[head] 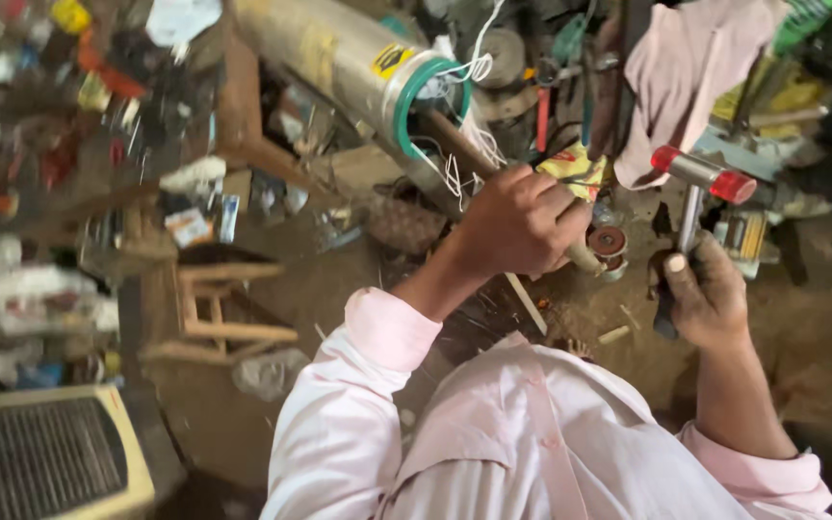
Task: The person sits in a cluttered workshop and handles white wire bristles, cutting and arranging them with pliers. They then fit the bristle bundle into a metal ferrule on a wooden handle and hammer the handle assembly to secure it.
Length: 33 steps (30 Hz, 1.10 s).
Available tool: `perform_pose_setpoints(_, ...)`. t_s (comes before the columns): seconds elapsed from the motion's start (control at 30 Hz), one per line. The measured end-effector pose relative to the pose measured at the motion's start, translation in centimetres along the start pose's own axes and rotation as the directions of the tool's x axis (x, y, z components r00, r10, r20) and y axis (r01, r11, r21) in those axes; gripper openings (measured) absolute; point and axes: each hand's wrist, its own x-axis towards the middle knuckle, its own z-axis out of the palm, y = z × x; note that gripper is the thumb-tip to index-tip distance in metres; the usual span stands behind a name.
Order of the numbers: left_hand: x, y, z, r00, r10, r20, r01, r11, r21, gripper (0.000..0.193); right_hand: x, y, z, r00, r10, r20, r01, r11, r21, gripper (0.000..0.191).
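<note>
Right hand right of centre, clenched on hammer handle, head above; left hand fisted round rod at centre.

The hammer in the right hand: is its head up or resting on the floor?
Up. The right hand grips the handle low, and the hammer stands upright, its red-capped head raised above the fist.

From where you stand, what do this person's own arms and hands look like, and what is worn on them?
Both arms wear pale pink long shirt sleeves, pushed back from the wrists, with buttoned cuffs. The left hand and right hand are bare: no gloves, rings or watch visible. The right hand looks smudged with grime, its thumbnail pale.
</note>
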Motion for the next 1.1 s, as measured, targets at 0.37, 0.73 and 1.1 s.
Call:
perform_pose_setpoints(0.37, 2.8, 1.4, 1.0, 0.941, -0.287, -0.182, 0.299, 0.953, 0.042, 0.028, 3.0, 0.2, -3.4, 0.763, -0.573, 0.299, 0.645, 0.641, -0.417, 0.027)
perform_pose_setpoints(0.73, 4.3, 2.0, 0.7, 0.921, -0.332, -0.206, 0.348, 0.936, 0.05, 0.02, 4.3, 3.5, -2.3, 0.7, -0.566, 0.436, 0.713, 0.599, -0.365, 0.044)
perform_pose_setpoints(1.1, 3.5, 1.7, 1.3, 0.941, -0.277, -0.196, 0.299, 0.95, 0.094, 0.018, 4.5, 4.9, -2.5, 0.543, -0.734, 0.409, 0.837, 0.512, -0.194, 0.036)
